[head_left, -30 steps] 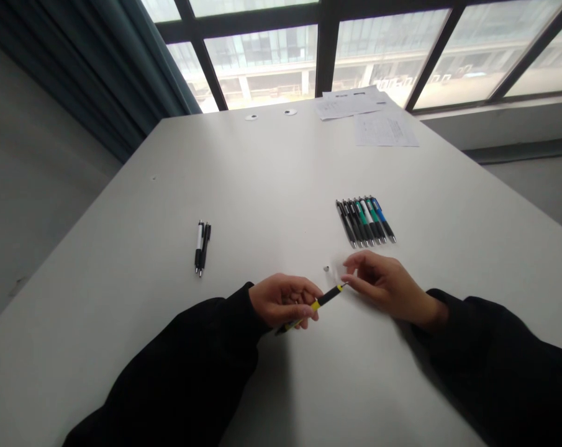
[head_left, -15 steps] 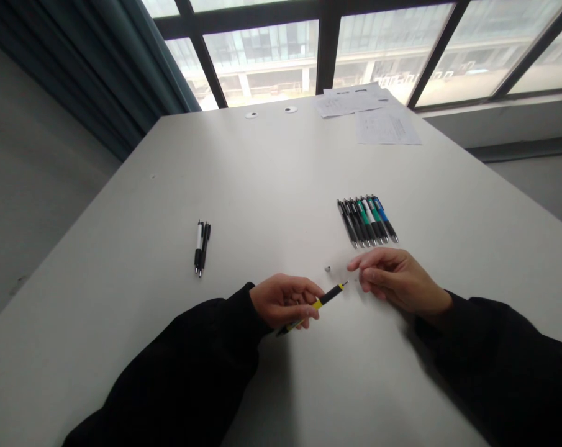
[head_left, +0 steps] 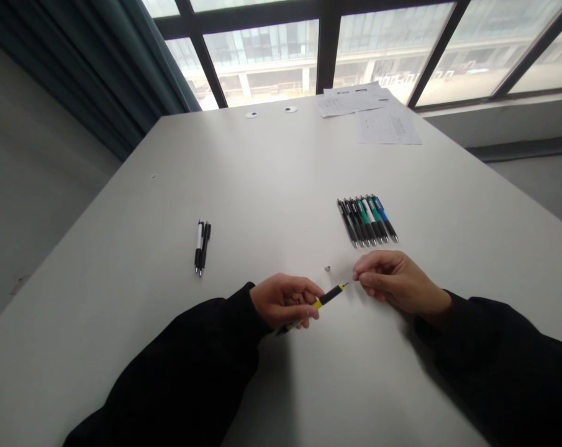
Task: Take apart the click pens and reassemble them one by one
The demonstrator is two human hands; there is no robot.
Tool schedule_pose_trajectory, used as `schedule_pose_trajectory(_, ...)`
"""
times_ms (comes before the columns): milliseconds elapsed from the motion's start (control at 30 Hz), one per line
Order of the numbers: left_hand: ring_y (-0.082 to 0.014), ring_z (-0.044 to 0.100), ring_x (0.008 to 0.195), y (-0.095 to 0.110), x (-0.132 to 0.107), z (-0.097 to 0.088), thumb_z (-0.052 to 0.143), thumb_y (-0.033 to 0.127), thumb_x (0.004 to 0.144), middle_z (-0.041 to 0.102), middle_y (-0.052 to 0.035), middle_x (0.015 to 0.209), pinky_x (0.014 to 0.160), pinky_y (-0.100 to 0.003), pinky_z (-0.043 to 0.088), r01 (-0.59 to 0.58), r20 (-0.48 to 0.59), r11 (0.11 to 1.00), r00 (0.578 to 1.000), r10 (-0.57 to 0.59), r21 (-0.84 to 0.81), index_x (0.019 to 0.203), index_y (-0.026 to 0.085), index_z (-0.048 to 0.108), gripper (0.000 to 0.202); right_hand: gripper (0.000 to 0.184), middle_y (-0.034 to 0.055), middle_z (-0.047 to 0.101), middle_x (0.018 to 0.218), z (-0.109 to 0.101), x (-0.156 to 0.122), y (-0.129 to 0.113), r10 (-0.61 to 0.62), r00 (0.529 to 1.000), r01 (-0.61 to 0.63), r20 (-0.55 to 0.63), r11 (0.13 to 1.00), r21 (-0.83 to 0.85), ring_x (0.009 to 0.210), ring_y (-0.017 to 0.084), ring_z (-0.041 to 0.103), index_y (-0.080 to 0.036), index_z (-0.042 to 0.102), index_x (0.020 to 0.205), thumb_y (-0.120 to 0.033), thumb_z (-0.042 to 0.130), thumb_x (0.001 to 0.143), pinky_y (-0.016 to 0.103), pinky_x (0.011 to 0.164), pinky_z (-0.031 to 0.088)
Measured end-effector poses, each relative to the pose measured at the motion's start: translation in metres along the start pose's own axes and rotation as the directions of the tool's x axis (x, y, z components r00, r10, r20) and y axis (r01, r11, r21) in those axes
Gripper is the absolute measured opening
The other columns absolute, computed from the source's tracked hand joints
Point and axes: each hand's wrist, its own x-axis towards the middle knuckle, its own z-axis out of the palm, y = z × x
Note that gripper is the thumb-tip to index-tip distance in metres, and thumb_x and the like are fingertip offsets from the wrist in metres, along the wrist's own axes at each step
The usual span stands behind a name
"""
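The grip of the left hand (head_left: 285, 301) is closed on a black-and-yellow pen (head_left: 326, 297) below the row of pens (head_left: 367, 221), its long axis slanting up and right, tip just beside the pinched fingertips of the right hand (head_left: 399, 280), whose grip may or may not hold something.

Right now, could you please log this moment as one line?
left hand: holds black-and-yellow pen | right hand: fingertips beside its tip | small silver part

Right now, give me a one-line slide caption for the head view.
Left hand holds a yellow-and-black pen, tip toward the right hand, over a white table.
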Motion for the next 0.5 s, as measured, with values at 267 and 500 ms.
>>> schedule_pose_trajectory(267, -0.0137, 0.067, 0.057, 0.0011, 0.0008, -0.0013, 0.076, 0.042, 0.079, 0.071, -0.0104, 0.079, 0.051, -0.022, 0.053, 0.002, 0.013, 0.999, 1.000, -0.003, 0.044, 0.106, 0.009, 0.064, 0.045, 0.020, 0.0011, 0.065, 0.066, 0.0038, -0.0033, -0.0044, -0.002, 0.995, 0.023, 0.098, 0.977, -0.213, 0.047, 0.007, 0.048, -0.017, 0.075, 0.085, -0.033, 0.081, 0.075, 0.020, 0.042, 0.040)
schedule_pose_trajectory(500, -0.0127, 0.067, 0.058, 0.0009, 0.0001, -0.0020, 0.077, 0.032, 0.080, 0.072, -0.0105, 0.078, 0.052, -0.021, 0.054, -0.016, 0.030, 0.997, 0.999, 0.019, -0.078, 0.106, 0.007, 0.065, 0.038, 0.030, 0.0060, 0.069, 0.086, 0.0088, -0.0070, -0.0082, -0.183, 0.967, 0.236, 0.180, 0.910, -0.341, 0.061, 0.011, 0.056, -0.018, 0.072, 0.107, -0.034, 0.074, 0.082, 0.025, 0.055, 0.049)
